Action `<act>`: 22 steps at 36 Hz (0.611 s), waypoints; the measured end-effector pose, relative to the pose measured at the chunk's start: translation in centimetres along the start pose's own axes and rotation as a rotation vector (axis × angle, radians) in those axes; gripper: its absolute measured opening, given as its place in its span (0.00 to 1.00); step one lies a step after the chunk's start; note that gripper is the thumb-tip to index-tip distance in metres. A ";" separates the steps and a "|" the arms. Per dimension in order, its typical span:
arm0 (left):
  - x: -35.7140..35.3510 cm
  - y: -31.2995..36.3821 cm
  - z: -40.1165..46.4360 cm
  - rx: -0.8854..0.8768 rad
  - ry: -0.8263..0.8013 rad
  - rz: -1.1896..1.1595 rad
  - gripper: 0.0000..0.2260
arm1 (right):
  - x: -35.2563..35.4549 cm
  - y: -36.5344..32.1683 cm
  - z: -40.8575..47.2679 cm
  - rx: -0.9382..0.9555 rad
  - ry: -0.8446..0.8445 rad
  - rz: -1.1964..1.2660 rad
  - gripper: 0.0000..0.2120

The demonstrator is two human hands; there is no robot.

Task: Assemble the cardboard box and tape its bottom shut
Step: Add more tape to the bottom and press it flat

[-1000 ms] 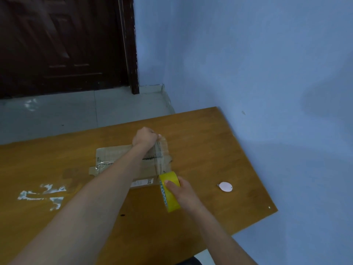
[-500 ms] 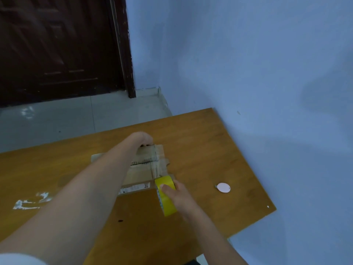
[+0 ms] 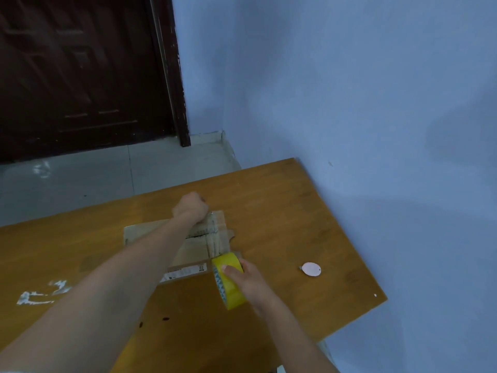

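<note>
On the wooden table [image 3: 282,211] the cardboard box [image 3: 193,249] lies by its middle, and the taping step looks in hand: a strip runs across its bottom flaps to the yellow tape roll [image 3: 228,281] at the box's near edge. The left hand [image 3: 191,208] presses curled on the box's far edge, though what it pinches cannot be told, while the right hand [image 3: 248,278] grips the roll. Next the strip likely needs cutting and pressing down; a small white disc [image 3: 311,269], right of the box, stands clear.
</note>
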State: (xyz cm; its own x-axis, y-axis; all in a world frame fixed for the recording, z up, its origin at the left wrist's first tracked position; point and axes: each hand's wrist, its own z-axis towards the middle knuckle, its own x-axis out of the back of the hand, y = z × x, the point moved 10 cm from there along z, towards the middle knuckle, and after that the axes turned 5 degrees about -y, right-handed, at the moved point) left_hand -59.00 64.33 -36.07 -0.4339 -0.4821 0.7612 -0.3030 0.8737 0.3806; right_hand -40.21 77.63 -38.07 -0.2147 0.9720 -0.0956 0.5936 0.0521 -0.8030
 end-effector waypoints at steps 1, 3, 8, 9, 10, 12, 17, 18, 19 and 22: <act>1.0 0.4 -0.3 -0.064 0.109 -0.034 0.12 | 0.1 0.0 0.0 0.002 0.005 -0.003 0.03; 2.5 0.7 -1.7 -0.200 0.280 -0.039 0.13 | 0.1 0.2 0.0 0.005 0.018 -0.008 0.03; 2.4 1.4 -7.8 -0.601 0.439 0.107 0.18 | -0.1 0.6 -0.4 0.030 0.036 0.013 0.04; 1.3 1.5 -8.8 -0.668 0.398 0.155 0.19 | -0.2 0.7 -0.4 0.034 0.039 0.022 0.04; -0.1 1.6 -9.4 -0.712 0.325 0.213 0.20 | -0.1 0.8 -0.5 0.037 0.044 0.028 0.04; -3.3 0.9 -10.0 -0.744 0.162 0.373 0.23 | -0.2 0.9 -0.6 0.041 0.060 0.024 0.03; -5.9 -1.1 -10.1 -0.668 0.062 0.555 0.25 | -0.3 0.9 -0.6 0.065 0.119 -0.002 0.04; -5.9 -1.1 -10.1 -0.655 0.058 0.557 0.25 | -0.2 1.0 -0.7 0.068 0.137 -0.008 0.04; -6.0 -1.1 -10.2 -0.642 0.052 0.558 0.25 | -0.1 0.9 -0.8 0.074 0.155 -0.016 0.04; -5.9 -1.2 -10.3 -0.628 0.052 0.553 0.24 | 0.0 1.0 -0.9 0.091 0.196 -0.035 0.06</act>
State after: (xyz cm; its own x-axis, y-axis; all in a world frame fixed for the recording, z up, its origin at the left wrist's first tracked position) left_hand -47.30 66.83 -35.59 -0.3367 0.0171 0.9415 0.4778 0.8647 0.1552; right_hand -38.92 77.87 -38.29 -0.0736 0.9964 0.0418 0.5140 0.0738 -0.8546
